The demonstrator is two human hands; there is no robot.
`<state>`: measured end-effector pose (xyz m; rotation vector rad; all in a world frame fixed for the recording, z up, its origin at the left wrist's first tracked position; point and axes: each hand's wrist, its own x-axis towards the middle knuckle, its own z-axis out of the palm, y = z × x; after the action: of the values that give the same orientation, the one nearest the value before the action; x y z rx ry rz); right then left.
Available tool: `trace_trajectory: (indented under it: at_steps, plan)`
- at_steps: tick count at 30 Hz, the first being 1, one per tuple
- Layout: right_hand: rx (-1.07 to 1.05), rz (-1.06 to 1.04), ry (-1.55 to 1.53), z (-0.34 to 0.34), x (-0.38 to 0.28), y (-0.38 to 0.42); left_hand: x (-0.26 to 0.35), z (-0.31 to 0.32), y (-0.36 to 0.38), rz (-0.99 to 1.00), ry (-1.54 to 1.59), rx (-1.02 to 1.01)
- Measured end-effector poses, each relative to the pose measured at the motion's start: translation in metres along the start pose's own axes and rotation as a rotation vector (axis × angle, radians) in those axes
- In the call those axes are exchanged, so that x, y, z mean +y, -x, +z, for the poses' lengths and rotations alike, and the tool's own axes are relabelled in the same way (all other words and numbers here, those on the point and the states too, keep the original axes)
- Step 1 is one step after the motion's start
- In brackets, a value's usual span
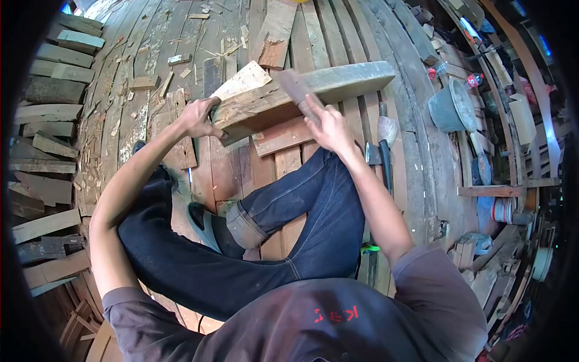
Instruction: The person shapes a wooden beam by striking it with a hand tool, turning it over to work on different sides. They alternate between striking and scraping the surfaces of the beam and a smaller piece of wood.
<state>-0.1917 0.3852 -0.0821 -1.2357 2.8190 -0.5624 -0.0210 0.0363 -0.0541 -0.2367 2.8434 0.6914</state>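
Observation:
A thick wooden beam [353, 78] lies slanted across the floor before my crossed legs, its near-left part rough and paler. My left hand [200, 118] is closed around the beam's left end. My right hand [330, 128] is wrapped around the lower part of a flat, brownish blade-like tool [294, 89]. This tool is smeared by motion, so its exact kind cannot be made out. Its upper end overlaps the middle of the beam; whether it touches the wood cannot be told. Under the beam is a reddish wood block [283, 136].
Hand tools with metal blades [388, 129] lie right of my knee. A grey bucket [449, 107] stands further right, near plastic bottles [474, 79]. Stacked timber pieces [54, 90] line the left side. Wood chips and offcuts [145, 82] litter the plank floor.

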Motion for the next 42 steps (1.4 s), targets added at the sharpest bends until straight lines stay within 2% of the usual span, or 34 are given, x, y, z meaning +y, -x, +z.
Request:
trace_trajectory:
  at_steps: [2, 3, 4, 5, 6, 7, 9, 11, 14, 15, 17, 19, 20, 21, 23, 25, 27, 28, 29, 30, 31, 34, 35, 36, 37, 38, 40, 42]
  plan:
    - [-0.111, -0.013, -0.079, -0.029, -0.009, 0.0, 0.002, -0.001, 0.001, -0.004, 0.001, 0.002]
    - [-0.155, -0.002, -0.108, -0.042, 0.01, -0.007, 0.002, -0.001, 0.002, -0.006, 0.003, 0.005]
    - [-0.147, 0.081, 0.019, -0.032, 0.047, -0.019, 0.002, -0.002, 0.002, -0.011, 0.011, 0.004]
    - [-0.046, 0.176, 0.063, -0.046, 0.058, -0.026, 0.002, -0.003, 0.003, -0.016, 0.022, -0.003]
    - [0.023, 0.245, -0.002, -0.037, 0.105, -0.038, 0.002, -0.002, 0.004, -0.017, 0.034, -0.013]
    - [0.078, 0.266, 0.058, -0.033, 0.144, -0.045, 0.0, 0.001, 0.004, -0.005, 0.027, 0.0]
    - [0.057, 0.37, 0.099, -0.037, 0.129, -0.05, -0.008, 0.007, 0.003, 0.012, 0.014, 0.037]
    - [0.032, 0.436, 0.178, -0.032, 0.072, -0.042, -0.004, 0.005, 0.004, -0.003, 0.021, 0.006]
    - [0.066, 0.087, 0.113, -0.004, 0.017, -0.014, -0.005, 0.005, -0.001, 0.035, -0.002, 0.047]
    - [0.086, -0.059, -0.077, 0.002, 0.004, -0.001, -0.005, 0.004, -0.002, 0.038, -0.013, 0.042]
    - [-0.057, -0.037, -0.076, -0.014, 0.001, 0.003, -0.006, 0.004, -0.002, 0.041, -0.03, 0.038]
    - [-0.123, 0.111, -0.019, -0.038, 0.021, -0.01, -0.002, -0.001, 0.0, 0.023, -0.046, 0.013]
    - [0.013, 0.076, -0.021, -0.025, 0.054, -0.019, 0.001, -0.002, 0.003, 0.008, -0.051, 0.0]
    - [0.008, 0.262, -0.002, -0.043, 0.052, -0.024, 0.003, -0.001, 0.006, 0.015, -0.06, 0.001]
    - [0.075, 0.34, 0.038, -0.033, 0.075, -0.034, 0.002, -0.003, 0.008, 0.024, -0.082, 0.018]
    - [0.074, 0.428, 0.138, -0.014, 0.044, -0.033, -0.008, -0.005, 0.009, 0.08, -0.039, -0.029]
    - [0.018, 0.361, 0.111, -0.011, -0.018, -0.017, -0.01, -0.013, 0.013, 0.12, 0.049, -0.097]
    - [0.057, 0.219, 0.12, 0.006, -0.036, -0.008, -0.028, -0.006, 0.009, 0.108, 0.099, -0.127]
    - [-0.057, 0.148, 0.082, -0.001, -0.073, 0.001, -0.035, -0.01, 0.01, 0.064, 0.096, -0.173]
    - [-0.004, -0.051, -0.015, 0.008, -0.088, 0.013, -0.04, -0.013, 0.01, 0.021, 0.095, -0.221]
    - [-0.139, -0.062, -0.053, 0.001, -0.098, 0.019, -0.045, -0.014, 0.013, -0.02, 0.096, -0.271]
    - [-0.136, -0.025, 0.018, -0.017, -0.06, 0.007, -0.054, -0.013, 0.023, -0.034, 0.123, -0.281]
    - [-0.07, 0.05, 0.053, -0.001, -0.024, -0.004, -0.054, -0.012, 0.026, -0.041, 0.126, -0.286]
    - [0.001, 0.141, -0.013, -0.02, -0.024, -0.004, -0.046, -0.015, 0.033, -0.032, 0.125, -0.258]
    - [0.102, 0.176, 0.051, -0.022, -0.015, -0.004, -0.047, -0.013, 0.036, -0.021, 0.14, -0.249]
    - [0.083, 0.212, 0.038, -0.014, -0.012, -0.004, -0.048, -0.011, 0.037, -0.007, 0.154, -0.242]
    - [0.044, 0.314, 0.092, 0.002, -0.045, 0.002, -0.049, -0.011, 0.04, 0.011, 0.147, -0.23]
    - [0.056, 0.115, 0.047, 0.015, -0.099, 0.018, -0.047, -0.008, 0.042, 0.0, 0.134, -0.255]
